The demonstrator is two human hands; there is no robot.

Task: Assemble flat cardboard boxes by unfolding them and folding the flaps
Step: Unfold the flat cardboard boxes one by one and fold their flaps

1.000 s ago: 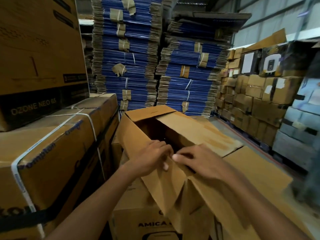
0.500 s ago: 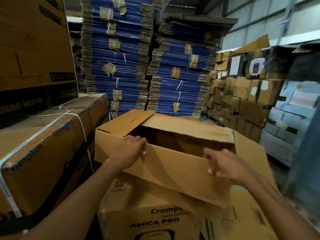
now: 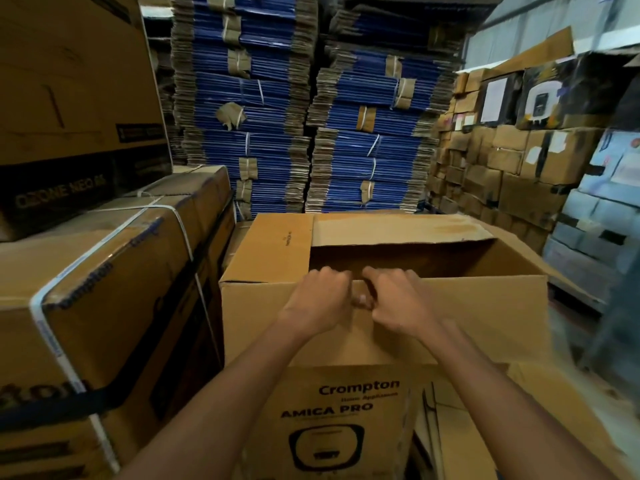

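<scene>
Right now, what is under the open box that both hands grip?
A printed Crompton Amica Pro carton sits directly below the open box. The carton's top and whatever lies beneath it are covered by the box and cannot be seen.

A printed box (image 3: 346, 420), marked Crompton Amica Pro, is the support here. The open box (image 3: 467, 323) sits on its top and overhangs it on both sides. Just right of the printed box lies flat cardboard (image 3: 540, 420), perhaps level with its top; the blur leaves that unsettled. Just left of the printed box stands a strapped box (image 3: 114, 278). To the right of the printed box a strip of grey floor (image 3: 571, 327) shows, with stacked cartons (image 3: 502, 181) further back. Behind the printed box rise blue stacks (image 3: 374, 150), their bases hidden.
</scene>
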